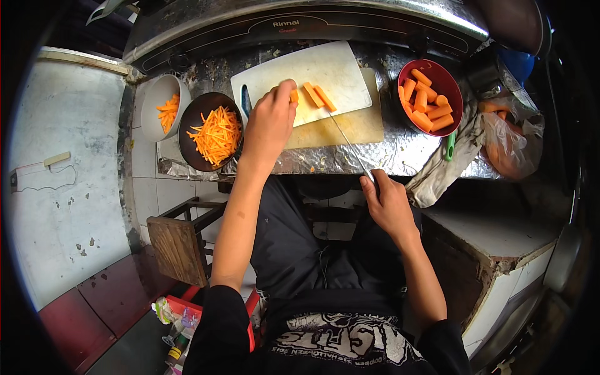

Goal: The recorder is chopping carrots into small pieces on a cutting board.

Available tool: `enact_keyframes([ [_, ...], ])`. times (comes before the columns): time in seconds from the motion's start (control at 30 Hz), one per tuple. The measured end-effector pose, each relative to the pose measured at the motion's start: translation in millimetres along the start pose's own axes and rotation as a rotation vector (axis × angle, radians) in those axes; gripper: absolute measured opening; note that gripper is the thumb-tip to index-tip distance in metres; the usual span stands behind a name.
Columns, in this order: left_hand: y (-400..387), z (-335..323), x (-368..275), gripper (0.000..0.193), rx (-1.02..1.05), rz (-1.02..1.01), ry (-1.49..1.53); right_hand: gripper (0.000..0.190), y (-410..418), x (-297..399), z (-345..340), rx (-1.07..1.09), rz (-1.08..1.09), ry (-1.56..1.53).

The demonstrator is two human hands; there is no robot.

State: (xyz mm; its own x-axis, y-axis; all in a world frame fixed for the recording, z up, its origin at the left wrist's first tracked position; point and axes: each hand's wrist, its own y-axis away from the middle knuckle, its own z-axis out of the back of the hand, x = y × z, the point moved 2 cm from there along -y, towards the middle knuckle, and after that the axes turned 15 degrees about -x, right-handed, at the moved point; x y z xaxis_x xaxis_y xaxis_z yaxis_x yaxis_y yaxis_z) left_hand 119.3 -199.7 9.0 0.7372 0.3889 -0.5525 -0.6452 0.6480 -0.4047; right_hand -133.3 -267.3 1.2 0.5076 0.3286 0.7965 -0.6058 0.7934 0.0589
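My left hand (272, 119) pinches a piece of carrot (294, 96) over the white plastic cutting board (272, 70), its fingers partly hiding the piece. Two carrot slabs (313, 95) lie on the board just right of those fingertips. My right hand (388, 201) grips a kitchen knife (349, 141) by its handle, near the counter's front edge. The blade slants up and left, its tip close to the lower end of the right slab. Under the white board sits a second, yellowed board (337, 132), showing along the front and right.
Left of the boards stand a dark bowl (187, 145) of carrot matchsticks and a white bowl (150, 110) with carrot strips. To the right are a red bowl (429, 65) of carrot chunks, a green handle (450, 146), a cloth (431, 187) and a plastic bag (511, 145). A Rinnai stove (328, 28) borders the back.
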Motion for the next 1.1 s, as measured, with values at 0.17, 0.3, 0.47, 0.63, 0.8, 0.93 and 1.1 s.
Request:
enact_keyframes([
  [0.17,23,5,0,0.025,-0.064,-0.32,-0.046,0.029,4,-4,2,-0.03,0.017,-0.004],
  [0.3,36,8,1,0.027,-0.081,-0.334,-0.077,0.03,6,-11,4,-0.029,0.007,0.001],
  [0.47,39,5,0,0.031,-0.092,-0.291,-0.067,0.029,10,-9,6,-0.031,0.014,0.01],
  [0.63,35,3,5,0.035,-0.045,-0.307,-0.014,0.029,11,-5,5,-0.038,0.007,-0.027],
  [0.8,31,-2,13,0.04,-0.067,-0.291,-0.007,0.029,8,-1,0,-0.009,0.002,-0.031],
  [0.93,16,-1,19,0.049,-0.071,-0.179,0.003,0.029,3,3,-5,0.004,0.028,-0.032],
  [1.1,17,-2,28,0.053,-0.063,-0.132,0.075,0.028,-6,17,-21,-0.054,0.079,0.028],
])
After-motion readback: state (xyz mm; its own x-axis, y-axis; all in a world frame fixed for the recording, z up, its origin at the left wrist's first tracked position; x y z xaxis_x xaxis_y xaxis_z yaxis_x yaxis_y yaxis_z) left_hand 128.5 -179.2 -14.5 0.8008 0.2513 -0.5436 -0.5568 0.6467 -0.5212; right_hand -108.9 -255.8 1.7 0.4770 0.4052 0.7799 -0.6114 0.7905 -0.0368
